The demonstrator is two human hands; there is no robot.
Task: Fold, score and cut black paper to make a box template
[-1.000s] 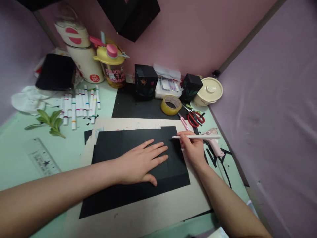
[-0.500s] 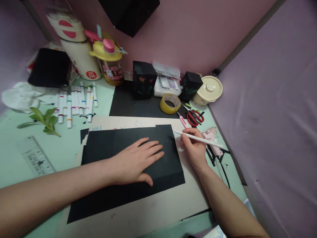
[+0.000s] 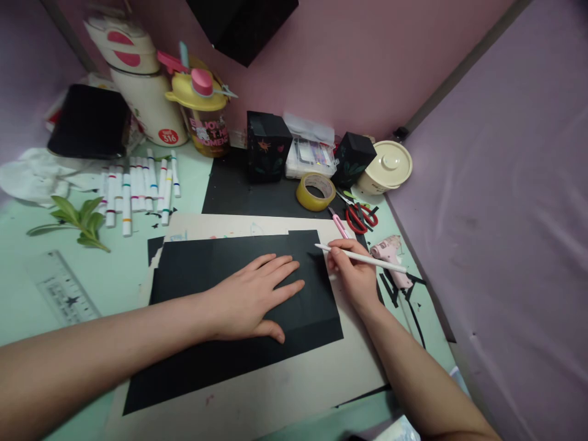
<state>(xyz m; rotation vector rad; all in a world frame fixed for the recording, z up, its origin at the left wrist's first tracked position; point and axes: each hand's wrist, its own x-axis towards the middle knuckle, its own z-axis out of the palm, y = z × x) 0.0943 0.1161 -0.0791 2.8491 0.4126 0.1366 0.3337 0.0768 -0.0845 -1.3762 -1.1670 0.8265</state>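
My left hand (image 3: 252, 297) lies flat with spread fingers on a sheet of black paper (image 3: 206, 361). A notch shapes the sheet's upper edge near its right corner. In my right hand (image 3: 356, 275) is a slim white pencil-like stylus (image 3: 367, 258), pinched between thumb and fingers. Its pale tip points left over the paper's upper right part; whether it touches the surface I cannot tell. Beneath the black paper is a larger pale board (image 3: 257, 398). Just beyond my right hand lies a pink craft knife (image 3: 339, 223).
Behind the board are a yellow tape roll (image 3: 315, 192), red-handled scissors (image 3: 361, 217) and two black boxes (image 3: 269, 147). A pink glue gun (image 3: 392, 257) with black scraps is at right. Several markers (image 3: 138, 190), a leafy sprig (image 3: 80, 222) and a clear ruler (image 3: 68, 291) are at left.
My right hand has shifted slightly left with the white stylus, whose tip has moved from the paper's right edge to over the black sheet. My left hand stays flat.
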